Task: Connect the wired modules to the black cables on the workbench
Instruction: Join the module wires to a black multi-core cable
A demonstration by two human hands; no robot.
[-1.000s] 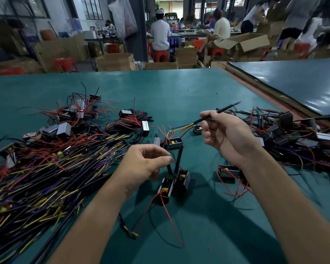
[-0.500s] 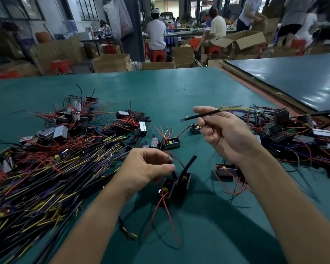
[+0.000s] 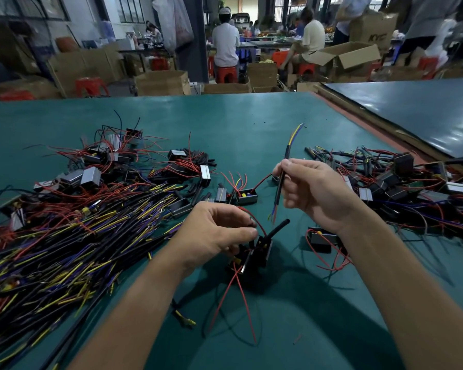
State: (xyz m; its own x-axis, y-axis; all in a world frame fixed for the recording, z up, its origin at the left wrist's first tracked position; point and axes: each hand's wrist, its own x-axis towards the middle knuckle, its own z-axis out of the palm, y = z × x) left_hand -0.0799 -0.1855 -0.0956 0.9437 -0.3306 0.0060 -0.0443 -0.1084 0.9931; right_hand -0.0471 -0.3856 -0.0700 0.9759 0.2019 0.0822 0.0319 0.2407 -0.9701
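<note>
Left hand (image 3: 214,233), fingers curled, pinches the wired modules (image 3: 257,253) by a red lead over the green table (image 3: 251,124); right hand (image 3: 313,193) fingers grip a black cable (image 3: 281,182) nearly upright, just right of those modules.

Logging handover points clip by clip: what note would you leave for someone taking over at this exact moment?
Left hand: pinches a black module with red wires, low over the workbench.
Right hand: holds one black cable upright, its bared coloured ends free.
Done: cable picked, not yet joined to the module.
Left: join them, then work through the cable pile on the left and the loose modules. The heap on the right may be finished pieces; cannot tell.
</note>
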